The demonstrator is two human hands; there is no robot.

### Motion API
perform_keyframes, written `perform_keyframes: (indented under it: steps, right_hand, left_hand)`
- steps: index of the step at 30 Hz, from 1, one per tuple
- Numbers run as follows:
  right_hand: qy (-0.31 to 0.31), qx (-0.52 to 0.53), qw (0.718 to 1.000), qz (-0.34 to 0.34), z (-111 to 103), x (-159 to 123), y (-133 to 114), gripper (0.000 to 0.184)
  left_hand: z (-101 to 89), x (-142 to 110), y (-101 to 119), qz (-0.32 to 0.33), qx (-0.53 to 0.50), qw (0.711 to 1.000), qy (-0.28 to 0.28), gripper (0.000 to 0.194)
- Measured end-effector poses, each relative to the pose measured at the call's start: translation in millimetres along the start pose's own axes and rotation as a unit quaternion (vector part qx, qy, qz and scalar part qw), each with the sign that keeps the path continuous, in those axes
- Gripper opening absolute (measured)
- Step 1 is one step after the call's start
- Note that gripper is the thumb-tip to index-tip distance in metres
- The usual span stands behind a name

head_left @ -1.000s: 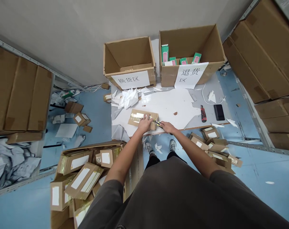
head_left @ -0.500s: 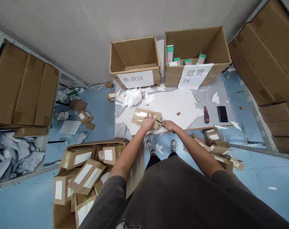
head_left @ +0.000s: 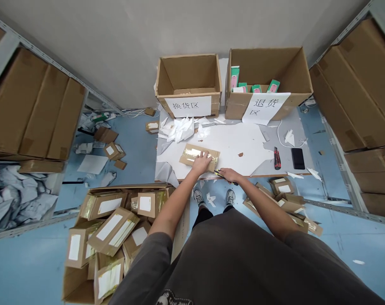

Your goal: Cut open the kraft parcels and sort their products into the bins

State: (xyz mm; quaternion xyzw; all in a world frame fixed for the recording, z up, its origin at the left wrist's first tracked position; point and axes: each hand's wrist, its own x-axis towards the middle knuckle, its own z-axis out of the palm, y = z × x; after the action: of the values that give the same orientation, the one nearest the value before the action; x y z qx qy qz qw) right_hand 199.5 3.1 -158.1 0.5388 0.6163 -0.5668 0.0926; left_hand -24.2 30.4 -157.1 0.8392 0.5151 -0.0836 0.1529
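Observation:
A flat brown taped parcel [head_left: 194,153] lies on the white-papered table [head_left: 239,146] near its front edge. My left hand [head_left: 202,163] rests on the parcel's near right part, fingers curled down on it. Just right of the parcel, my right hand [head_left: 229,174] is closed around a yellow-and-black utility knife [head_left: 218,172], whose tip points at the parcel's right end.
Two open cartons with paper labels stand at the table's back [head_left: 189,84] [head_left: 268,80]; the right one holds green boxes. A red knife [head_left: 276,157] and black phone [head_left: 298,158] lie right. Torn paper [head_left: 179,129] lies behind the parcel. Parcels fill a floor carton [head_left: 112,228] left and are piled right [head_left: 284,201].
My right hand with the knife has drawn back slightly toward the table's front edge, away from the parcel. My left hand stays on the parcel. The camera has shifted a little.

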Motion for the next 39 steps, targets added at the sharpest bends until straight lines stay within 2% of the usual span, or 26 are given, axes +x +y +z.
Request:
perform_keyframes:
  steps: [3, 6, 10, 11, 14, 17, 22, 27, 34, 39]
  right_hand:
    - [-0.004, 0.023, 1.000, 0.006, 7, -7, 8, 0.029]
    - [0.023, 0.018, 0.999, 0.013, 3, -17, 17, 0.031]
    - [0.100, -0.024, 0.994, 0.033, -10, -24, 27, 0.044]
    - [0.124, -0.039, 0.991, 0.032, -12, -23, 29, 0.047]
    - [0.185, -0.082, 0.979, 0.009, -16, -20, 34, 0.046]
    - [0.214, -0.100, 0.971, -0.035, -19, -16, 38, 0.038]
    - [0.218, -0.157, 0.959, -0.093, -26, -13, 40, 0.034]
    - [0.218, -0.208, 0.945, -0.127, -33, -1, 35, 0.034]
    - [0.248, -0.331, 0.896, -0.160, -44, 8, 36, 0.037]
    - [0.242, -0.350, 0.887, -0.178, -41, 15, 39, 0.039]
  left_hand:
    - [-1.2, -2, -2, 0.005, -0.005, 1.000, -0.008, 0.071]
    - [-1.7, -3, -6, -0.007, -0.045, 0.999, -0.002, 0.085]
    - [-4.2, 4, -11, -0.070, -0.069, 0.994, 0.038, 0.053]
    - [-4.2, 8, -12, -0.070, -0.059, 0.995, 0.047, 0.050]
    - [0.1, 20, -14, -0.031, -0.036, 0.998, 0.048, 0.065]
    - [10.3, 28, -17, -0.017, -0.033, 0.999, 0.035, 0.072]
    - [29.5, 30, -21, -0.014, -0.027, 0.998, 0.057, 0.064]
    - [45.9, 22, -21, -0.023, -0.066, 0.992, 0.101, 0.059]
    - [56.0, 18, -23, -0.041, -0.115, 0.983, 0.137, 0.058]
    - [63.7, 16, -24, -0.029, -0.115, 0.980, 0.160, 0.050]
